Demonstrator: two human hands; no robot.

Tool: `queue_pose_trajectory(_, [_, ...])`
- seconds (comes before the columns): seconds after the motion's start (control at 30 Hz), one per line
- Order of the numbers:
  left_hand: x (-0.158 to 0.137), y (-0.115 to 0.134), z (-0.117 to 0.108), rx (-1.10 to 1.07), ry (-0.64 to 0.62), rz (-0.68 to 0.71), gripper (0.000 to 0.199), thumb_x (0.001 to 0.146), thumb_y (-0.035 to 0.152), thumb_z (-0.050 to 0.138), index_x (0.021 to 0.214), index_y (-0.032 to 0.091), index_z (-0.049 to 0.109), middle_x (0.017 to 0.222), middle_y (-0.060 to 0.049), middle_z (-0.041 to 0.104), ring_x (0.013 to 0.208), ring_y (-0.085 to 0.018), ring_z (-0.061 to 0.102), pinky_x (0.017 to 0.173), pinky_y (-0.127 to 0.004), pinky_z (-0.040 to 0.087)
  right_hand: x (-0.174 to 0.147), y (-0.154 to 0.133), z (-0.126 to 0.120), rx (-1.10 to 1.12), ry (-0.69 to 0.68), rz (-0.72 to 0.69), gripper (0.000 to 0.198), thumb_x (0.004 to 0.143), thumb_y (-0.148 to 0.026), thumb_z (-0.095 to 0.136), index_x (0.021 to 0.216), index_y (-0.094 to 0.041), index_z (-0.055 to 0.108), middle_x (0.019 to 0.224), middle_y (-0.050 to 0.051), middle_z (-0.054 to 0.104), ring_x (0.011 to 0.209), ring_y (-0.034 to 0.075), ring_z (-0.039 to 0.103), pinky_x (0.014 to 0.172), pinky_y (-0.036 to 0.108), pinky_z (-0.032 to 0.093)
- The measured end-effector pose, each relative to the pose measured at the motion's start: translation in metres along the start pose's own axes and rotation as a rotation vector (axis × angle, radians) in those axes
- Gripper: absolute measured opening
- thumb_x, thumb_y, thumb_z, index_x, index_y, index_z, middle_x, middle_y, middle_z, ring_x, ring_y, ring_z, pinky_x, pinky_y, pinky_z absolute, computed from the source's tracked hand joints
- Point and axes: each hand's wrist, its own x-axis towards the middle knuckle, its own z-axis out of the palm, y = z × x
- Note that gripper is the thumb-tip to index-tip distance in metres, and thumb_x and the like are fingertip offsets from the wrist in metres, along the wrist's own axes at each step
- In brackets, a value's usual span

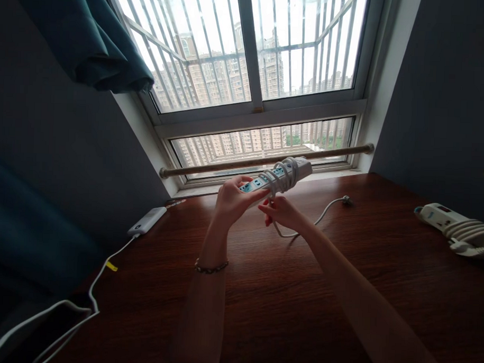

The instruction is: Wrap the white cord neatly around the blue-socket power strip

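Observation:
My left hand (234,200) grips the near left end of a white power strip (305,168) with blue-green sockets, held tilted above the table. Several turns of its white cord (280,178) are wound around the far half of the strip. Just under the strip, my right hand (281,211) has its fingers closed around the cord where it leaves the coils. From there the loose length of cord curves down and to the right across the tabletop, ending in a plug (346,200).
A second white power strip (443,216), wrapped in its own cord, lies at the right on the brown wooden table (261,309). At the left edge sits a white box-shaped device (147,221) with a cable. Behind are a horizontal rail (234,164), a barred window and a teal curtain (99,49).

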Motion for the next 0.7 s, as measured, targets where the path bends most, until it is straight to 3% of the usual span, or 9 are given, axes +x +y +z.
queue_pose_trajectory(0.07, [0.000,0.002,0.008,0.238,0.146,-0.014,0.048,0.060,0.055,0.065,0.094,0.020,0.060,0.077,-0.003,0.062,0.073,-0.021,0.058,0.065,-0.028,0.040,-0.005,-0.002,-0.002,-0.017,-0.094,0.112,0.024,0.085,-0.034,0.051,0.084,-0.011,0.059,0.053,0.003,0.059,0.044,0.011,0.054,0.045,0.020,0.042])
queue_pose_trajectory(0.13, [-0.001,0.003,0.011,0.462,0.252,0.005,0.047,0.062,0.053,0.064,0.095,0.020,0.059,0.080,-0.005,0.063,0.079,-0.024,0.057,0.069,-0.031,0.040,-0.010,-0.007,-0.007,-0.179,-0.163,0.174,0.019,0.082,-0.030,0.054,0.077,-0.012,0.060,0.054,0.003,0.061,0.043,0.010,0.053,0.045,0.019,0.039])
queue_pose_trajectory(0.27, [0.000,-0.003,0.008,0.726,0.314,0.058,0.045,0.066,0.049,0.063,0.098,0.018,0.057,0.085,-0.009,0.062,0.085,-0.028,0.054,0.071,-0.033,0.038,-0.017,-0.023,-0.019,-0.547,0.032,0.127,0.017,0.079,-0.026,0.056,0.068,-0.015,0.064,0.067,0.007,0.064,0.063,0.015,0.059,0.055,0.023,0.037])
queue_pose_trajectory(0.4, [0.000,-0.008,0.001,0.766,0.232,0.095,0.044,0.066,0.049,0.063,0.098,0.019,0.056,0.083,-0.009,0.060,0.081,-0.027,0.053,0.068,-0.032,0.037,-0.021,-0.032,-0.032,-0.745,0.156,-0.021,0.018,0.080,-0.033,0.056,0.078,-0.020,0.068,0.074,0.005,0.065,0.072,0.017,0.058,0.060,0.025,0.033])
queue_pose_trajectory(0.5, [-0.003,-0.005,-0.002,0.767,0.126,0.171,0.041,0.066,0.048,0.064,0.096,0.020,0.056,0.083,-0.007,0.059,0.082,-0.026,0.052,0.068,-0.031,0.036,-0.024,-0.032,-0.043,-0.755,0.189,-0.116,0.016,0.078,-0.036,0.060,0.084,-0.024,0.069,0.075,0.002,0.066,0.074,0.016,0.057,0.062,0.024,0.031])
queue_pose_trajectory(0.7, [-0.009,0.004,-0.007,0.695,-0.221,0.337,0.046,0.056,0.039,0.072,0.095,0.020,0.057,0.081,-0.004,0.057,0.081,-0.023,0.050,0.069,-0.030,0.036,-0.026,-0.034,-0.054,-0.634,0.079,-0.242,0.013,0.068,-0.032,0.070,0.077,-0.023,0.070,0.067,0.000,0.061,0.062,0.011,0.050,0.059,0.022,0.029])
